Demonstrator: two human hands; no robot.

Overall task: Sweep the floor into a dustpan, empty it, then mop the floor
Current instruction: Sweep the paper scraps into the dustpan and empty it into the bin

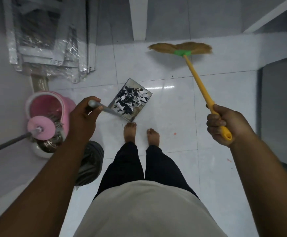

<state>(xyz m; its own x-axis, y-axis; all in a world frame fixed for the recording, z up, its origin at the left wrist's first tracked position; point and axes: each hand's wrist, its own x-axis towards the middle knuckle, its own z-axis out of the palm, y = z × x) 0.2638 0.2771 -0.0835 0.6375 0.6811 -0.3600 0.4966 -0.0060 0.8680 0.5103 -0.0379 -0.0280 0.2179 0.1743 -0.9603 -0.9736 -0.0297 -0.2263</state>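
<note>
Dustpan (131,82), heaped with black and white scraps (130,100), sits low just ahead of the bare feet (130,132); whether it touches the floor (173,103) I cannot tell. Left hand (83,115) is curled round its grey handle, and right hand (223,124) grips the yellow end of the broom (180,48), whose head is out ahead, well apart from the pan. Sweeping looks all but done, though a red speck (174,133) lies near the feet. Emptying comes next, probably into the dark bin (92,161) under the left arm. Mop (41,128) stands in the pink bucket (45,105), untouched.
</note>
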